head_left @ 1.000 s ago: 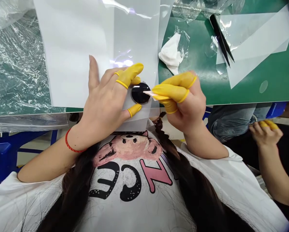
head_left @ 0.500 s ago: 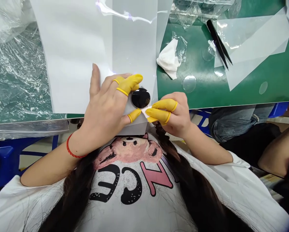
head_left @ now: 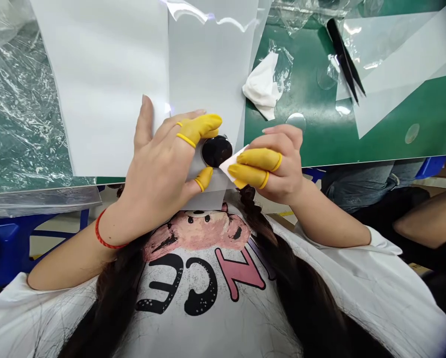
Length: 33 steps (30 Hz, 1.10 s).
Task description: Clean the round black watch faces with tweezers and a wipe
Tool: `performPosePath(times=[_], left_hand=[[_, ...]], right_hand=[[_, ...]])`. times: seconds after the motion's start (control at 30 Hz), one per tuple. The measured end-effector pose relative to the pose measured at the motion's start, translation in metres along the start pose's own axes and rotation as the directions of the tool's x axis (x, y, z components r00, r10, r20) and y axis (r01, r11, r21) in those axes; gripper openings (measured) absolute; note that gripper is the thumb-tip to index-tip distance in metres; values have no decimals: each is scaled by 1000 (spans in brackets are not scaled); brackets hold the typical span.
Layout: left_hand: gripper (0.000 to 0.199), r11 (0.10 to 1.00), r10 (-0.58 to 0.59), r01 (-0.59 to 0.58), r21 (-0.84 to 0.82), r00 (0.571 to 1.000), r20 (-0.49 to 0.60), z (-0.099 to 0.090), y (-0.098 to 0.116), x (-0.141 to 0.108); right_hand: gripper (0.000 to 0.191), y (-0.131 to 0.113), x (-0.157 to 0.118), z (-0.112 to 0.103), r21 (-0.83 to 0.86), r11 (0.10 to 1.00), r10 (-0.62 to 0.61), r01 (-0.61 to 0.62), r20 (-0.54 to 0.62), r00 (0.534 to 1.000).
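Observation:
A glossy, dark round disc (head_left: 217,151) with a thin rim lies above the pale sheet near the table's front edge. My left hand (head_left: 167,154) steadies it, with yellow-cotted fingertips at its far side and the thumb by its near side. The little white wipe (head_left: 230,163) is pinched in my right hand (head_left: 273,161) between yellow finger cots. One corner of the wipe reaches the disc's lower right edge; I cannot tell whether it touches.
Translucent sheets (head_left: 107,89) cover the table under my left hand. To the right lie a crumpled white cloth (head_left: 262,87), black tweezers (head_left: 344,59), clear round films (head_left: 411,134) and more sheets (head_left: 387,74). Plastic wrap (head_left: 17,109) spreads on the left. Another person's arm (head_left: 432,219) shows at right.
My right hand has shifted right and slightly up with the wipe, and its outer fingers have lifted. The left hand stays at the disc, its thumb slightly farther left.

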<state>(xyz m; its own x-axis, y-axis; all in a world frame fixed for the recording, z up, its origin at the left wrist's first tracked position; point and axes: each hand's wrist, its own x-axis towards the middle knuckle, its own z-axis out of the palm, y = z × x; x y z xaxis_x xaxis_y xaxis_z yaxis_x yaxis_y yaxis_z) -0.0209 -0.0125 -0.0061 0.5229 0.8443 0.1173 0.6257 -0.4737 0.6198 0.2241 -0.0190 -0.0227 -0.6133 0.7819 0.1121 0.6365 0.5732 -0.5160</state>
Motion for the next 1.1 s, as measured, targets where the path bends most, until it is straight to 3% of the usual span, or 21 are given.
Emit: performPosePath(times=[0.1,0.2,0.27,0.37,0.43,0.6,0.8,0.9,1.0,1.1], left_hand=[[52,1000,-15,15,-6,1000,4,0,0,0],[55,998,-33,33,-52,999,-1,1,-2,0],[57,998,-42,42,-53,999,-9,1,-2,-1],[62,1000,-20,21,24,1000,-24,3,-2,-1],[65,997,-5,8,76,999,-40,4,-1,-2],[59,998,-60,61,28,997,-54,7,-1,-2],[51,995,-78,73,-73,994,-75,9,-1,-2],[48,996,-77,74,-40,996,-53,8,0,-2],[48,997,-69,68,-36,997,-35,7,0,-3],[51,996,-62,58,-65,996,-57,8,-1,-3]], right_hand=[[20,5,-11,0,-63,994,-93,88,-78,993],[18,2,-15,-1,-193,962,-243,191,-297,924],[13,-9,-13,0,-152,984,-156,96,-451,879],[3,-34,-4,10,50,991,128,-122,-584,802],[5,-49,5,21,60,981,185,-187,-596,781],[19,-58,17,42,-160,931,145,-328,-662,736],[41,-42,7,30,-158,844,358,-513,-548,756],[43,-41,6,25,-147,827,387,-543,-552,739],[33,-48,10,27,-66,852,391,-519,-580,715],[32,-48,14,32,-74,881,341,-467,-585,736]])
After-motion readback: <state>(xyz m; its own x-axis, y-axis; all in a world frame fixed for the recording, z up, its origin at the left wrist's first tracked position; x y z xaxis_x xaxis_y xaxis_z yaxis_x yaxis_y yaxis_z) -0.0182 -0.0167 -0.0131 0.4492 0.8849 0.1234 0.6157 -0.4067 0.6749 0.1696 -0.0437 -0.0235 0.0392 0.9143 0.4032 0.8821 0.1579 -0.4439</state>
